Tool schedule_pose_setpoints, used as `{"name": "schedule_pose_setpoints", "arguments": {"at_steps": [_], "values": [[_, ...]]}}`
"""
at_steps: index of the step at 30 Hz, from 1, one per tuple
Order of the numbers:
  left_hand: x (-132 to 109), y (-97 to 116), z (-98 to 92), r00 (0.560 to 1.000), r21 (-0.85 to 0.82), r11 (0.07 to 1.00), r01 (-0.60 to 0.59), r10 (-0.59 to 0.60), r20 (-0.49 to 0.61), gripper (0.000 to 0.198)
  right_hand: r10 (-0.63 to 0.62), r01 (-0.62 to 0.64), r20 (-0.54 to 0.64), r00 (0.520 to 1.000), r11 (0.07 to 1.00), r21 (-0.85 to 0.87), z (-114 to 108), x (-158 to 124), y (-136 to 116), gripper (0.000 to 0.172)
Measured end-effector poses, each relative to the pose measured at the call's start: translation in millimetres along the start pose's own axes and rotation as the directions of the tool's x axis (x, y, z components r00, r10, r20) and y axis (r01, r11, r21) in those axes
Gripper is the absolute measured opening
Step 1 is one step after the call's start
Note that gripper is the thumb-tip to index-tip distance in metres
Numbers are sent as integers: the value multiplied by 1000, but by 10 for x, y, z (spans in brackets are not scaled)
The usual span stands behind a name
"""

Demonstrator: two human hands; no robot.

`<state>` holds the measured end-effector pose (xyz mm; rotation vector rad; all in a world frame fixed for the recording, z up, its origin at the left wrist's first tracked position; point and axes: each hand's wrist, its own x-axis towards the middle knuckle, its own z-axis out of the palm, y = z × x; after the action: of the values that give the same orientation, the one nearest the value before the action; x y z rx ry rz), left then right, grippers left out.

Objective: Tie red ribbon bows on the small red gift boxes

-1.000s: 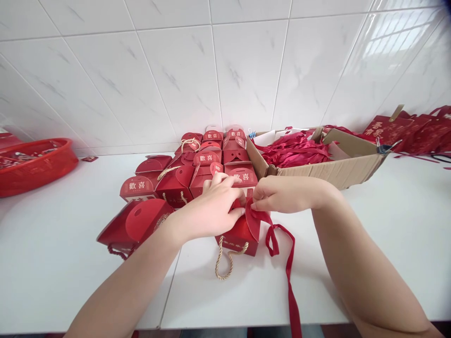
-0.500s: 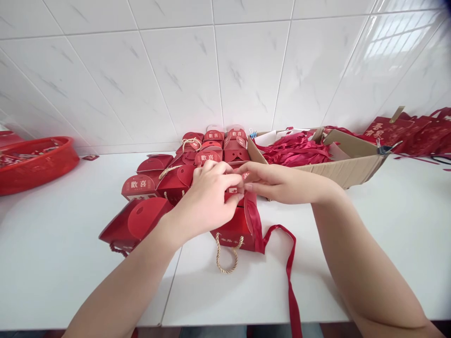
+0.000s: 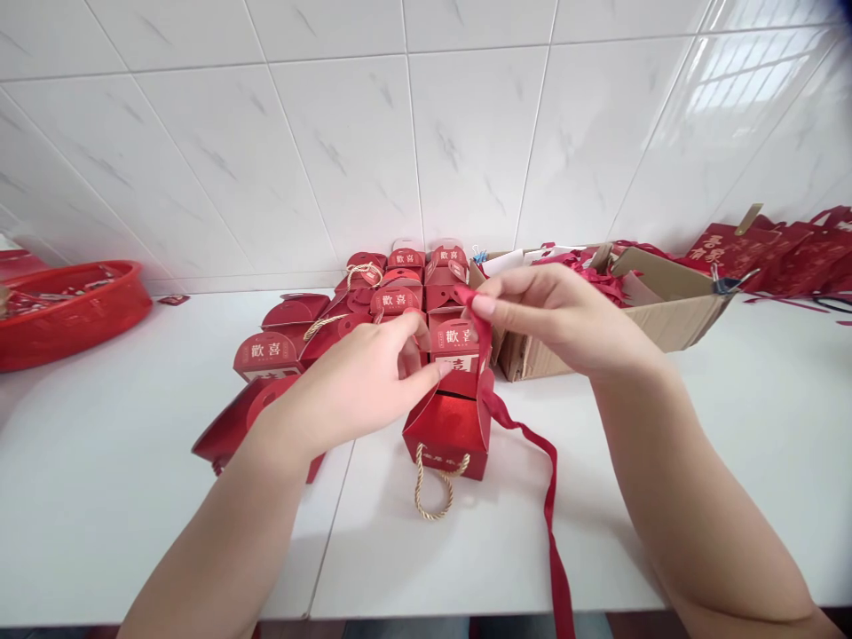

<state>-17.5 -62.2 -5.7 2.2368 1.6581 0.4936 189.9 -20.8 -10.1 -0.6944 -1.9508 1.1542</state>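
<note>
A red gift box (image 3: 445, 430) with a gold rope handle (image 3: 436, 510) stands at the middle of the table in front of me. Pinched between thumb and fingers of my right hand (image 3: 542, 311) is a dark red ribbon (image 3: 551, 470), raised above the box's right side. From there it runs down past the box, over the tabletop and off the front edge. My left hand (image 3: 369, 377) hovers at the box's upper left, thumb and fingers apart, holding nothing that I can see. Its thumb tip is close to the box top; I cannot tell whether they touch.
Several more red boxes (image 3: 266, 351) crowd behind and to the left. A cardboard box (image 3: 672, 319) of red ribbons stands at the back right, with red bags (image 3: 738, 253) beyond it. A red basin (image 3: 80, 324) sits far left. White tiled wall (image 3: 339, 160) closes the back.
My hands were together over the box top; now they have parted. The right has lifted the ribbon's end up beside the box, and the left has drawn back slightly with its fingers spread.
</note>
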Motion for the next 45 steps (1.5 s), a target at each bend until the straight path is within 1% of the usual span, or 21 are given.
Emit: {"name": "schedule_pose_setpoints", "arguments": {"at_steps": [2, 3, 4, 6, 9, 11, 13, 17, 20, 24, 28, 33, 36, 40, 42, 45], "values": [[4, -49, -11, 986, 6, 999, 46, -46, 159, 29, -71, 79, -99, 993, 994, 79, 1, -47, -64, 28], [12, -72, -11, 975, 16, 999, 50, -52, 217, 29, -89, 102, -126, 988, 989, 103, 3, -64, -90, 29], [21, -94, -8, 965, 27, 998, 48, -53, 256, 28, -90, 106, -135, 987, 988, 114, 8, -75, -109, 29], [38, -133, 0, 958, 44, 998, 51, -61, 280, 27, -62, 75, -116, 991, 991, 109, 27, -75, -115, 26], [49, -174, -4, 959, 41, 994, 96, -104, 265, 29, 23, -22, -23, 999, 999, 49, 93, -23, -38, 22], [45, -190, -22, 957, 34, 992, 120, -124, 263, 32, 83, -82, 26, 996, 996, -36, 160, 26, 54, 23], [39, -199, -44, 951, 41, 990, 135, -141, 274, 29, 133, -124, 60, 989, 983, -135, 236, 68, 148, 19], [34, -207, -66, 946, 60, 987, 147, -158, 284, 22, 147, -108, 128, 981, 956, -271, 377, 109, 267, 10], [34, -206, -65, 944, 62, 987, 151, -163, 285, 19, 138, -90, 144, 980, 949, -301, 452, 125, 305, 9], [34, -186, -71, 947, 70, 988, 135, -149, 283, 18, 149, -100, 141, 979, 945, -311, 511, 150, 345, 10], [33, -152, -98, 951, 50, 993, 104, -114, 289, 15, 147, -95, 132, 980, 937, -337, 527, 158, 374, 7], [65, -176, -90, 946, 73, 991, 116, -132, 296, 27, 152, -97, 136, 979, 933, -346, 517, 145, 369, 6], [108, -211, -53, 939, 70, 990, 122, -138, 316, 21, 152, -97, 140, 978, 935, -340, 522, 147, 373, 6], [145, -216, -48, 942, 2, 992, 130, -124, 311, 14, 149, -91, 145, 978, 936, -341, 531, 163, 393, 7], [143, -203, -83, 958, -49, 991, 126, -108, 267, 13, 130, -85, 99, 987, 926, -368, 496, 155, 355, 9], [114, -180, -174, 989, -170, 981, 98, -76, 130, 11, 69, -95, -76, 995, 891, -443, 352, 65, 153, 13]]}}
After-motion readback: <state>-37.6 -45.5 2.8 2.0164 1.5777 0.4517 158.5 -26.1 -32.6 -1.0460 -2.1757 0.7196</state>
